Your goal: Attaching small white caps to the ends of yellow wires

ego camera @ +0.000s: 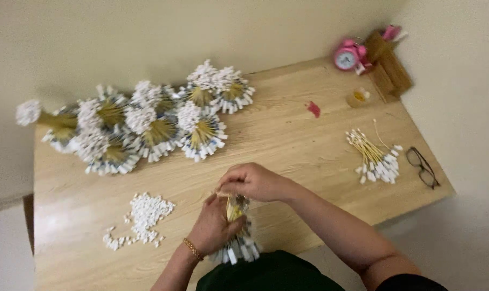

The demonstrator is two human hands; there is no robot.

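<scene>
The left hand (215,226) is gripping a bundle of tagged sticks (236,242) while the right hand (252,182) is pinching its top, just above the tabletop (287,134).

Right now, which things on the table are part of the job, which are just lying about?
In use:
left hand, right hand
held bundle of tagged sticks
finished bundles
loose sticks
white bits

Lying about:
pink clock
glasses
wooden box
small cup
</scene>
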